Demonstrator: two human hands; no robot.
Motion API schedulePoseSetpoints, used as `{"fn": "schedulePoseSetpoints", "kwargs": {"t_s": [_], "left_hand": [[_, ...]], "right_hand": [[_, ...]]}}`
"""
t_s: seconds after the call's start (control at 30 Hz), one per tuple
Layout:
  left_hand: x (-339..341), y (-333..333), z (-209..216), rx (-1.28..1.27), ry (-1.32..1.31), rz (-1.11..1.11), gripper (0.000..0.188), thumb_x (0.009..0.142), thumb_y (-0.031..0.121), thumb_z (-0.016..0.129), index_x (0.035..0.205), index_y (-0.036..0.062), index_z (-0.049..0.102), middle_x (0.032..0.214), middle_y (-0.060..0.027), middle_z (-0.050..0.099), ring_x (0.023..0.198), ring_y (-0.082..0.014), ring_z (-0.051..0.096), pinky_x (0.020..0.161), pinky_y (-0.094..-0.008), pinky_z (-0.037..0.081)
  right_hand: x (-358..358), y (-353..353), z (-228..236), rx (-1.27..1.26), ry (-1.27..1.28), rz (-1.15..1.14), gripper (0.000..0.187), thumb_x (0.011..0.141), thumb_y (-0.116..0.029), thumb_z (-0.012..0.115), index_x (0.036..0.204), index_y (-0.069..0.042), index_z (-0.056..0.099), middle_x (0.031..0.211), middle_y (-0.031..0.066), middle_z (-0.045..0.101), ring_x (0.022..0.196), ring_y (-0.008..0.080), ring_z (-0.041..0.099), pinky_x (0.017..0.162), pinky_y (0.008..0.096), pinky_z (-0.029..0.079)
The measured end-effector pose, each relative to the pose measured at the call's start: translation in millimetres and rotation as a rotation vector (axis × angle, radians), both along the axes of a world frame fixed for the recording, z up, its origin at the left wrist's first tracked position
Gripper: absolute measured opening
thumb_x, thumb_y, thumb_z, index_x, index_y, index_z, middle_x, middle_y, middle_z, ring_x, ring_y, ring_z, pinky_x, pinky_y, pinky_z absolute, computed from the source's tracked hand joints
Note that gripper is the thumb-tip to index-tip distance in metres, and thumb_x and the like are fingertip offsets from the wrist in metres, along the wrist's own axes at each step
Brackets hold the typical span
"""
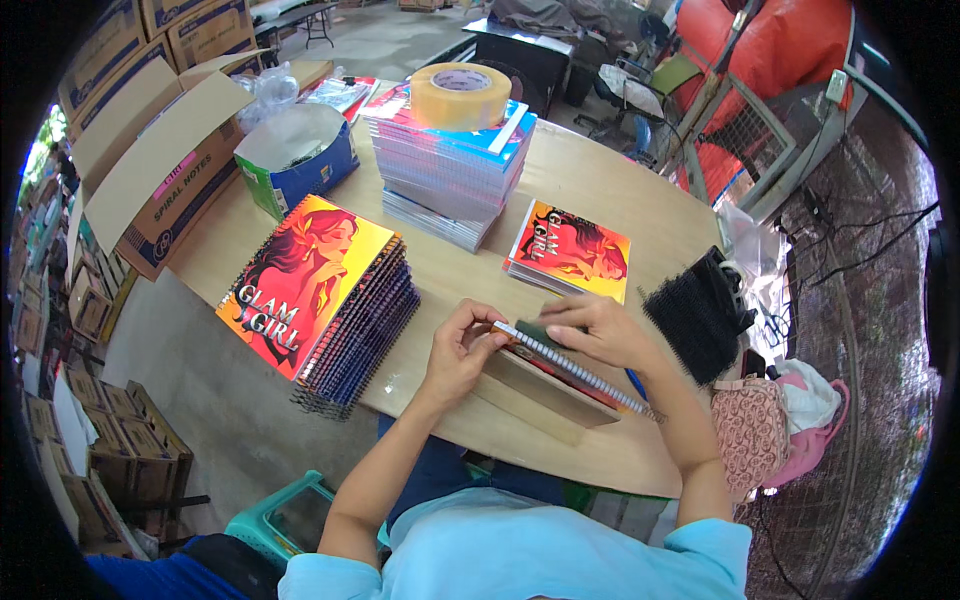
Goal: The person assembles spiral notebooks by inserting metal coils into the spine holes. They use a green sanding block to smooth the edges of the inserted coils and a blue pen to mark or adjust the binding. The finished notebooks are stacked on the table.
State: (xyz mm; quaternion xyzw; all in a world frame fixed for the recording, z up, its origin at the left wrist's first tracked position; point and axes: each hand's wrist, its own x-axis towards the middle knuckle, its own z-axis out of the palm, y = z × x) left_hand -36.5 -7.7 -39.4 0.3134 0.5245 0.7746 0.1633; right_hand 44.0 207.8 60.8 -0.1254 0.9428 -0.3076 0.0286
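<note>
My left hand (462, 345) pinches the near end of a spiral-bound notebook (560, 365), at its wire coil. My right hand (592, 328) lies flat on top of the same notebook, pressing it down onto a low wooden block (535, 398) at the table's front edge. A leaning stack of orange-covered spiral notebooks (325, 300) stands just left of my left hand. A thin pile of the same notebooks (570, 250) lies beyond my right hand. A bundle of black spiral coils (695, 315) rests to the right.
A tall stack of notebooks (450, 170) with a roll of packing tape (460, 95) on top stands at the back of the round wooden table (600, 190). An open cardboard box (160, 160) and a blue-green box (295, 160) sit far left. A pink bag (750, 430) is at right.
</note>
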Motion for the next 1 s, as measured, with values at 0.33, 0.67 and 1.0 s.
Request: {"fn": "schedulePoseSetpoints", "kwargs": {"t_s": [0.33,0.67,1.0], "left_hand": [[-10.6,-5.1,13.4,0.024,-0.074,0.014,0.068,0.071,-0.002,0.079,0.129,0.0033,0.042,0.114,-0.0075,0.048,0.088,-0.0126,0.058,0.081,-0.025,0.05],[-12.9,2.1,-4.6,-0.139,0.105,0.034,0.041,0.075,-0.001,0.076,0.112,0.0031,0.057,0.103,-0.0033,0.058,0.085,-0.0107,0.058,0.082,-0.0248,0.048],[-3.2,6.9,15.8,0.11,-0.337,-0.13,0.046,0.077,-0.007,0.073,0.118,-0.0012,0.054,0.096,-0.0106,0.067,0.091,-0.0133,0.065,0.083,-0.0238,0.053]], "right_hand": [[-18.9,-1.7,-8.9,-0.598,-0.148,-0.023,0.041,0.095,-0.032,0.056,0.115,0.002,0.065,0.114,0.0127,0.067,0.1,0.0173,0.062,0.087,0.0299,0.048],[77.6,45.5,-84.1,0.045,0.195,-0.663,0.051,0.081,-0.021,0.073,0.126,-0.004,0.058,0.135,0.0198,0.049,0.122,0.037,0.049,0.104,0.0423,0.04],[73.9,30.0,-21.2,0.269,0.623,-0.517,0.043,0.075,-0.02,0.075,0.113,-0.005,0.063,0.103,0.0132,0.059,0.099,0.0306,0.058,0.092,0.0458,0.044]]}}
